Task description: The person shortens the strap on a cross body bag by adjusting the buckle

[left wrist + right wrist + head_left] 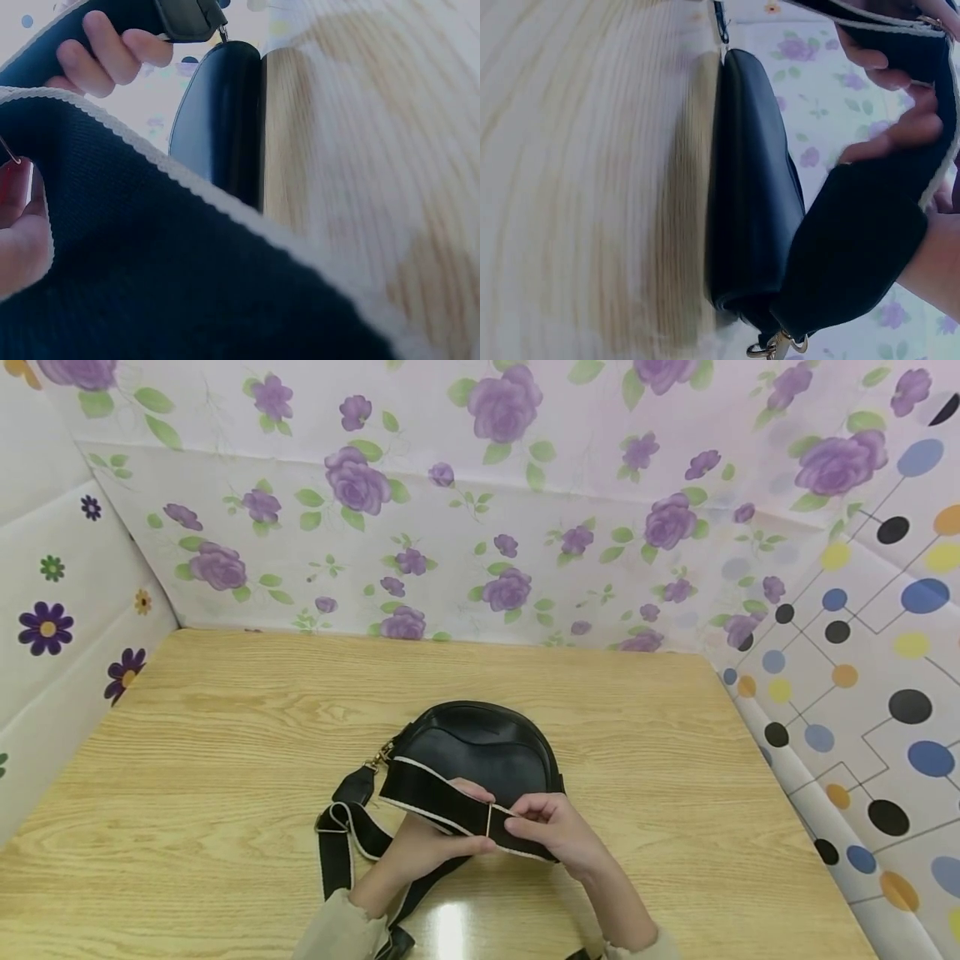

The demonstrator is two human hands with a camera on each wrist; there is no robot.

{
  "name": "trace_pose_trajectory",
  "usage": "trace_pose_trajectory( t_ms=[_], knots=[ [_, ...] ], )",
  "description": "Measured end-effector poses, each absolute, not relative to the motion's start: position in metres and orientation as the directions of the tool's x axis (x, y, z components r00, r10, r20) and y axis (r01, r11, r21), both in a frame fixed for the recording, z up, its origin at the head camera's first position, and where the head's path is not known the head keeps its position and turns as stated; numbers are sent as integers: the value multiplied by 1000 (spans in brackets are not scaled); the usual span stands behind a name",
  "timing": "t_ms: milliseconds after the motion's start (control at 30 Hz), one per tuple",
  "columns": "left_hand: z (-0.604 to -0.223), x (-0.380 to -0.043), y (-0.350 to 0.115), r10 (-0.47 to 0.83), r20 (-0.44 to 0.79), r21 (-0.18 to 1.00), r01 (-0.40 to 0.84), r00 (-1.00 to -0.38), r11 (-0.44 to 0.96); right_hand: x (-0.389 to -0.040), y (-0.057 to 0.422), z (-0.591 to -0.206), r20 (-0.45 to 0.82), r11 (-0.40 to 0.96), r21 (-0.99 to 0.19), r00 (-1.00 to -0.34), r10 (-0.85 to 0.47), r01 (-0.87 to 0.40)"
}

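A black handbag (pixel 480 752) with a curved top lies on the table, its wide black strap (pixel 442 797) edged in white. My left hand (pixel 423 852) grips the strap beside a thin metal slider (pixel 490 820), thumb along the lower edge. Just right of the slider, my right hand (pixel 558 831) pinches the strap between thumb and fingers. At the bag's left end, a gold clasp (pixel 381 755) joins a black leather tab (pixel 355 787). In the left wrist view the strap (pixel 165 240) hides much of the bag. Another gold clasp (pixel 778 343) shows in the right wrist view.
The wooden table (pixel 225 760) spreads around the bag. A loose strap length with a second buckle (pixel 332 820) trails left of my left hand toward the front edge. Flowered cloth (pixel 450 527) stands behind, and a dotted cloth (pixel 885 710) on the right.
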State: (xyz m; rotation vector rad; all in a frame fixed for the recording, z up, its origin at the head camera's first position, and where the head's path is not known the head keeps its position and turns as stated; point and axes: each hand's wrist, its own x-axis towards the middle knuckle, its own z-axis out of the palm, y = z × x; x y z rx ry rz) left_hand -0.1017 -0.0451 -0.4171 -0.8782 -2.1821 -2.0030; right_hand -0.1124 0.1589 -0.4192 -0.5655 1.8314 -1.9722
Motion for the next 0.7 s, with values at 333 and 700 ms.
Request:
trace_pose_trajectory(
  t_ms=[333,700],
  knots=[
    [-415,-101,-46,360,406,903,429,-840,-19,-110,152,-421,47,-126,-992,-874,-483,17],
    [-417,-102,-44,359,386,909,416,-850,7,-108,146,-419,49,-205,-977,-875,-482,59]
  ],
)
